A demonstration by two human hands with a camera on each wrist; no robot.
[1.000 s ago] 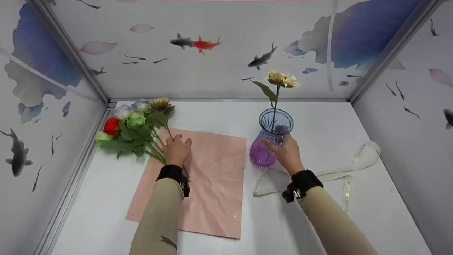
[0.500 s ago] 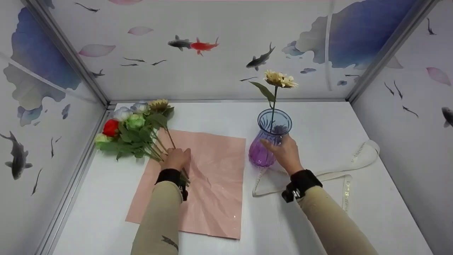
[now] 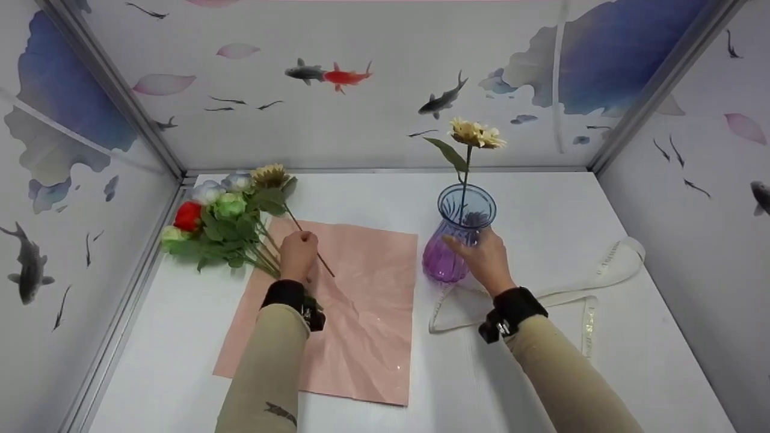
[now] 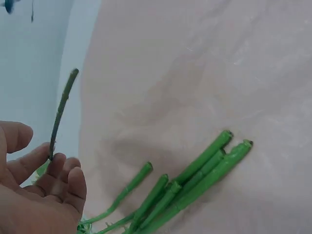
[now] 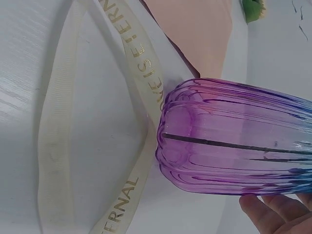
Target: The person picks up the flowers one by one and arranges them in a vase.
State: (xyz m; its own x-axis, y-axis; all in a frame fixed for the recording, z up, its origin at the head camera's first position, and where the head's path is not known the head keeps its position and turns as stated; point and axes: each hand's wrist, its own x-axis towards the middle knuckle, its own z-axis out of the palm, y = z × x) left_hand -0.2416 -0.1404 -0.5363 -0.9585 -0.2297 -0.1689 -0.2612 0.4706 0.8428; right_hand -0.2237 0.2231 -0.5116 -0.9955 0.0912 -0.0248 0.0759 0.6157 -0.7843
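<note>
My left hand (image 3: 299, 254) pinches the thin dark stem (image 4: 62, 109) of a yellow sunflower (image 3: 269, 175), which leans from the bunch at the left. In the left wrist view the cut end of that stem sticks out past the curled fingers. Several thick green stems (image 4: 209, 170) of the other flowers lie beside the hand, over a pink wrapping sheet (image 3: 361, 313). On the right, my right hand (image 3: 488, 260) grips a blue-to-purple glass vase (image 3: 442, 255) at its side. One pale yellow flower (image 3: 478, 133) stands in the vase, its stem showing through the glass.
A cream ribbon (image 3: 619, 264) with gold lettering loops over the white table (image 3: 541, 198), passing near the vase's base. Red, green and pale blue artificial flowers (image 3: 231, 205) fill the back left corner. Printed panels enclose the table at the back and sides.
My left hand dipped toward me, then rose back up holding the sunflower's stem, whose lower end has swung right and clear of the bunch. The right hand and vase have stayed put.
</note>
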